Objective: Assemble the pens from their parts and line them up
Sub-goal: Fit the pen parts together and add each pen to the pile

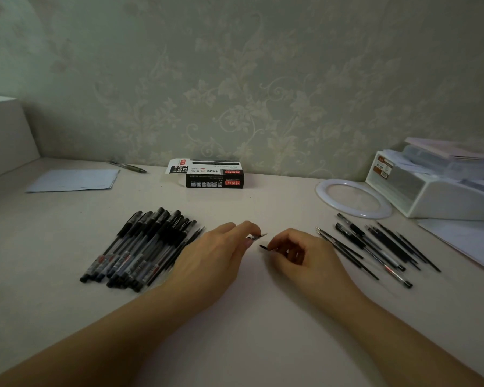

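While pinched between left hand (221, 255) and right hand (305, 255) above pale table (249, 331): small clear-and-metal pen tip (259, 236), thin black refill end (264, 247) | apart, unjoined | risk: misalignment, slip, roll toward loose black parts (375, 247); finished black-capped pens (143, 247) at left

Pens (140, 247) left, refills (375, 247) right, box (214, 178) behind.

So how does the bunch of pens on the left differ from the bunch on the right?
The left bunch is capped, complete-looking pens packed tightly side by side; the right bunch is looser and fanned out, mostly thin bare refills with a few clear barrels among them. The left bunch also looks fuller. Both lie on the table, slanting away from the person, and neither hand touches them.
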Available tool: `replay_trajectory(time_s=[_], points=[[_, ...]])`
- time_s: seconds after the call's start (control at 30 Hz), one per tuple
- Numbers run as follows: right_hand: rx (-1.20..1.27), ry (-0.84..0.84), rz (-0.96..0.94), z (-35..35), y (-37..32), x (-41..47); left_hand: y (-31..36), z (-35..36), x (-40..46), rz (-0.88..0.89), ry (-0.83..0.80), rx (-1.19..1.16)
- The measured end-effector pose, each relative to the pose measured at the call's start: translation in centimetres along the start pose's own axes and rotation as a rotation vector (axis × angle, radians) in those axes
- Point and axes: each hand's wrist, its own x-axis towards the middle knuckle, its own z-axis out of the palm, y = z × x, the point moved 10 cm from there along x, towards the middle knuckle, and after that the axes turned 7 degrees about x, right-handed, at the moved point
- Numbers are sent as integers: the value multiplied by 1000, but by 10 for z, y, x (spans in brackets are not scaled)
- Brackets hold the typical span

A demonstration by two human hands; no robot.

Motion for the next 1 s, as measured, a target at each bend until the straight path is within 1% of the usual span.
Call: replay_trajectory(time_s=[0.13,0.27,0.37,0.47,0.53,0.7,0.77,0.83,0.9,1.0], points=[[-166,-44,-61,7,-7,0,2,2,-1,9,-11,0],[-181,-44,-62,7,-8,1,5,1,-1,23,-2,1],[-130,-5,-75,3,-11,0,6,-3,-1,41,20,-41],[16,50,-52,-5,-12,0,10,-8,0,74,47,-90],[105,28,-36,-3,-11,0,13,-7,0,85,46,-101],[234,-35,-8,0,-12,-1,17,-2,-1,107,8,-111],[306,-32,12,0,-12,-1,19,-3,-1,117,9,-119],[393,29,61,-5,-6,1,21,-6,-1,126,16,-113],[509,134,148,-14,5,1,20,-8,-1,126,28,-104],[811,277,274,-23,24,-1,18,-9,-1,119,24,-94]])
